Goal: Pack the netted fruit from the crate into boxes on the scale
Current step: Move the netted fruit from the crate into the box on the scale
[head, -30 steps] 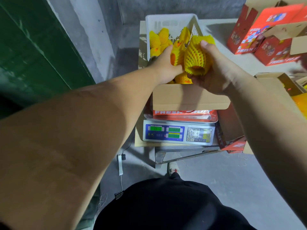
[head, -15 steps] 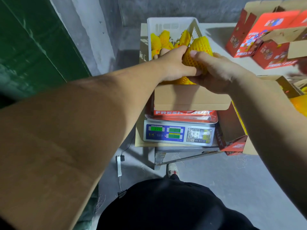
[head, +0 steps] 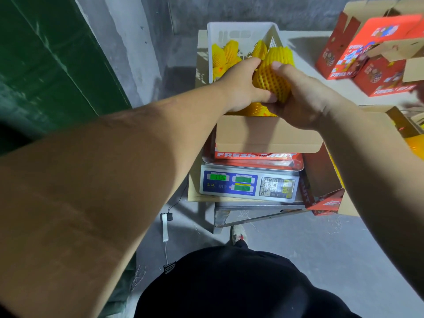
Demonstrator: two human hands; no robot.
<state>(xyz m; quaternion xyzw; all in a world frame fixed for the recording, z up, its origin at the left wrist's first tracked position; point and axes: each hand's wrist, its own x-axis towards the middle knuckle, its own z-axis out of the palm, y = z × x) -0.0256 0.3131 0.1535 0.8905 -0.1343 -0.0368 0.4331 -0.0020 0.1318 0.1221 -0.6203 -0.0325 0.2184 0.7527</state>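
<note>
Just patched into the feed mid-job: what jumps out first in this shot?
Both hands, left and right, clasp one yellow netted fruit over the open cardboard box at centre. That box sits on a scale with lit green displays. Behind it, a white crate holds more netted fruit, and red boxes stand upper right.

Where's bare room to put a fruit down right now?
Bare tabletop lies between the white crate and the red boxes. Crowded: the box on the scale, where both hands, left and right, hold a netted fruit.
</note>
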